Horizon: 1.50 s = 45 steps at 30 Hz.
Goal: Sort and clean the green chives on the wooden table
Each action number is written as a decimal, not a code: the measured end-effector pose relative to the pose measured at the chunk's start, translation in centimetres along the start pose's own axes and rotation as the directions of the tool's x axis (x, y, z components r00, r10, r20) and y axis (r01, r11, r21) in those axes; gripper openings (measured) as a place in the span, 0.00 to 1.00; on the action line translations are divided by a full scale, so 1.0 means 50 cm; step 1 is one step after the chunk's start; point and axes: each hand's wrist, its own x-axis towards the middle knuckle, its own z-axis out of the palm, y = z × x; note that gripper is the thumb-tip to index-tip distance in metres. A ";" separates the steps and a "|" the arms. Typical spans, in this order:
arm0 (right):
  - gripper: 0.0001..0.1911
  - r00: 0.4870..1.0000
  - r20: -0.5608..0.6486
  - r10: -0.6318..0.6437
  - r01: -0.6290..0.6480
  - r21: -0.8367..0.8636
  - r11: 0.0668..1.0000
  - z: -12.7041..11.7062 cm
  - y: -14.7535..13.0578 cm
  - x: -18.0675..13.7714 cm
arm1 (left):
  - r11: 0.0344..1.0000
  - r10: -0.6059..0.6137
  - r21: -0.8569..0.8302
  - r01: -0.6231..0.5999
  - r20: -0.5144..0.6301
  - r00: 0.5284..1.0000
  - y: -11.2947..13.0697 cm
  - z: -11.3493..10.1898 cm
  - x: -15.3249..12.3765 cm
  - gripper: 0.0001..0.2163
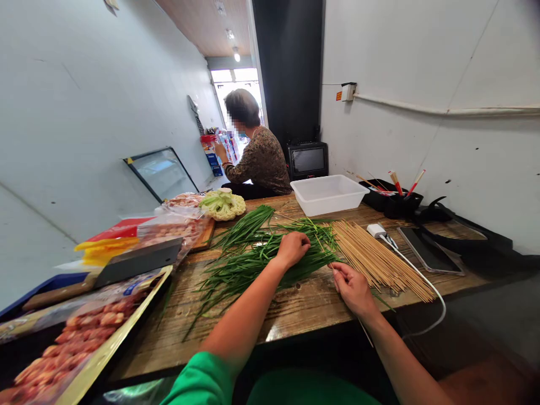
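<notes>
Long green chives (236,275) lie in a loose pile across the wooden table. Over this pile, my left hand (294,249) has its fingers curled in; what is between them is hidden. My right hand (352,289) pinches a thin bamboo skewer (365,333), whose lower end sticks out below the palm toward the table's front edge. Its fingertips are at the right end of the chives. Just right of that hand, a wide bundle of bamboo skewers (375,259) lies flat on the table. A second bunch of chives (248,226) rests farther back.
A white plastic tub (331,195) stands at the back, with a cauliflower (223,204) to its left. A cleaver (139,262) lies above a tray of raw meat (76,343). At right are a phone (430,250) and charger cable (415,267). A person (261,160) sits beyond.
</notes>
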 end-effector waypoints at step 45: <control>0.21 1.000 -0.010 -0.025 0.024 -0.005 1.000 0.003 0.000 0.002 | 0.887 -0.077 -0.458 0.052 -0.036 0.996 0.008 -0.007 0.002 0.10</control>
